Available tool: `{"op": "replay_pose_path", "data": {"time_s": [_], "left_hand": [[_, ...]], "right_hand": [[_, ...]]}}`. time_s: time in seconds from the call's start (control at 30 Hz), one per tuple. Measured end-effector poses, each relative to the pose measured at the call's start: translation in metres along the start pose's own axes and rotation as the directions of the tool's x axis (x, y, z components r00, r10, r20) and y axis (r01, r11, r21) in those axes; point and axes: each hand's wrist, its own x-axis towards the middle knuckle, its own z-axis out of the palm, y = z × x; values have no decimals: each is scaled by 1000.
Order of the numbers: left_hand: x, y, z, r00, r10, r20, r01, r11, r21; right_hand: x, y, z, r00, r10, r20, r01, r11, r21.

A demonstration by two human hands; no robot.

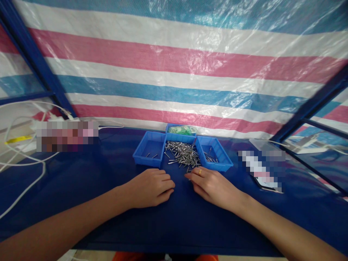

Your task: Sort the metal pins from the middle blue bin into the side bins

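A heap of thin, shiny metal pins (pixel 185 154) lies on the blue table between two blue bins. My left hand (pixel 154 187) rests on the table in front of the left bin (pixel 148 160), its fingers curled in; whatever is under them is hidden. At the near edge of the heap is my right hand (pixel 208 183), with a ring on one finger. Its fingers are bent together, and their tips are partly hidden. Two pins (pixel 154 156) lie in the left bin. The right bin (pixel 223 165) has several pins (pixel 210 157) in it.
Behind the heap a third blue bin (pixel 181 138) contains green and clear plastic packets (pixel 182 129). A blurred-out flat object (pixel 268 181) lies at the right. White cables (pixel 40 174) run along the left side. A striped plastic sheet (pixel 174 61) closes off the back.
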Motion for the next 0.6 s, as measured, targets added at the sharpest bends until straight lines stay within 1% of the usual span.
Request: {"op": "replay_pose_path", "data": {"time_s": [0.13,0.27,0.33,0.4,0.5,0.6], "left_hand": [[-1,-1,1,1000,-15,5,15,1000,0],[0,-1,1,999,-35,-6,35,999,-24],[0,0,2,999,-33,-24,32,998,-45],[1,1,3,999,-19,-34,17,998,-59],[2,2,6,1000,9,-8,-10,998,-57],[3,2,8,999,42,2,-42,998,-37]], "right_hand": [[-1,-3,-5,1000,-29,-7,29,996,89],[-2,-8,-9,993,-112,-35,117,976,182],[-2,-10,-10,989,-134,-56,144,958,247],[-2,-12,-11,988,-132,-75,149,938,313],[-2,-14,-12,988,-120,-96,148,911,384],[-1,-16,-12,983,-127,-132,173,880,442]]}}
